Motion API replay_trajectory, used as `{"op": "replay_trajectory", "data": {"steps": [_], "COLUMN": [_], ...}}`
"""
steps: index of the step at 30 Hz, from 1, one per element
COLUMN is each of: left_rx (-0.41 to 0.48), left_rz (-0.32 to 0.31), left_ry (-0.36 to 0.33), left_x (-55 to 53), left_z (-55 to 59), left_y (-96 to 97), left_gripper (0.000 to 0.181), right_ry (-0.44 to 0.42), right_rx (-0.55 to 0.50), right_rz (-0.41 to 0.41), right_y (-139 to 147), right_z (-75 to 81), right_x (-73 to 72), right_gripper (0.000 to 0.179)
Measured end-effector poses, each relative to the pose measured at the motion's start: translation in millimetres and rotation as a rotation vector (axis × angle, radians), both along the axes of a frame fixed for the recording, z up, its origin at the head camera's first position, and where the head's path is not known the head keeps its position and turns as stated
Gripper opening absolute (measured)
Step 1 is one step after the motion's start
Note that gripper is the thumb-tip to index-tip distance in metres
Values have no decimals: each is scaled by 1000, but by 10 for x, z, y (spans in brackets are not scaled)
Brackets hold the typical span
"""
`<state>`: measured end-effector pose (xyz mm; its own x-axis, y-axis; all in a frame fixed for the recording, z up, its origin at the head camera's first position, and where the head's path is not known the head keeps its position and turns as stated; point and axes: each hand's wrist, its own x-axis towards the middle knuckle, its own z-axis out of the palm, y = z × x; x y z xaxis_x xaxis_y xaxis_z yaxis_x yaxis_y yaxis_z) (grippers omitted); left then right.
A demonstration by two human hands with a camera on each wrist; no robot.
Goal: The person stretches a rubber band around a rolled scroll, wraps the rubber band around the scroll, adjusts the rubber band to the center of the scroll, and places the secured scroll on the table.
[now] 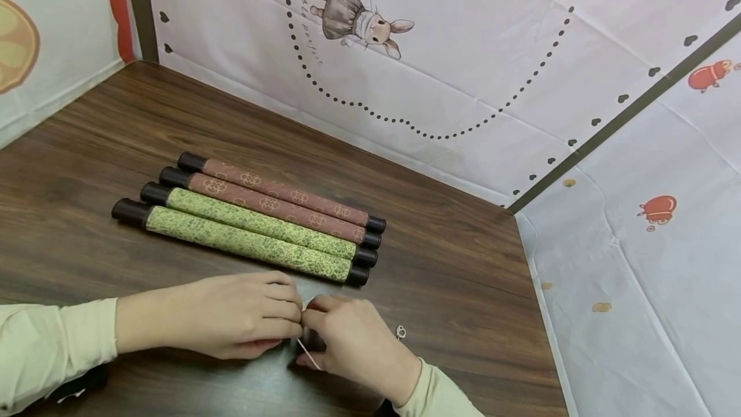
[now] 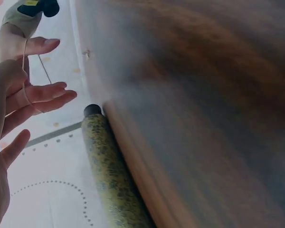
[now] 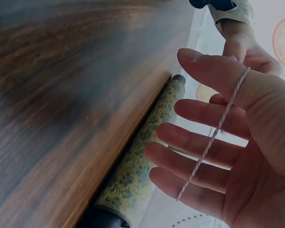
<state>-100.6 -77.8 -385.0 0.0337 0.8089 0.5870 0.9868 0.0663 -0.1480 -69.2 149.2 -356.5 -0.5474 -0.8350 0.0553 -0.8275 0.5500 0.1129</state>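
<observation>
A thin, twisted pale-pink cord (image 3: 213,135) crosses the palm side of my right hand (image 1: 359,343), running from the thumb to the little finger. In the left wrist view the cord (image 2: 23,85) loops round that hand's spread, nearly straight fingers. My left hand (image 1: 243,314) meets the right one at the fingertips and appears to pinch the cord; the exact grip is partly hidden. Just beyond both hands lie two green patterned rolls (image 1: 249,243) with black ends, side by side with two reddish-brown flowered rolls (image 1: 278,201).
A small silvery piece (image 1: 401,332) lies on the dark wood table (image 1: 463,262), right of my right hand. Printed white cloth (image 1: 451,50) walls in the table at the back and sides. Dark wrist devices (image 1: 78,385) sit by the sleeves.
</observation>
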Motion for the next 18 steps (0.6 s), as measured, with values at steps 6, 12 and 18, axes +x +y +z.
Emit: {"op": "replay_trajectory", "data": {"steps": [6, 12, 18], "left_rx": [8, -55, -143], "left_rz": [57, 317, 630], "left_ry": [-10, -62, -174], "left_x": [-86, -254, -461], "left_z": [10, -19, -109], "left_y": [-60, -199, -333], "left_gripper": [43, 42, 59], "right_ry": [-25, -27, -34], "right_rx": [14, 35, 37], "right_rz": [-13, -16, -37], "right_y": [32, 70, 80], "right_z": [-9, -32, -44], "right_x": [-13, -30, -34], "right_gripper": [35, 38, 41]}}
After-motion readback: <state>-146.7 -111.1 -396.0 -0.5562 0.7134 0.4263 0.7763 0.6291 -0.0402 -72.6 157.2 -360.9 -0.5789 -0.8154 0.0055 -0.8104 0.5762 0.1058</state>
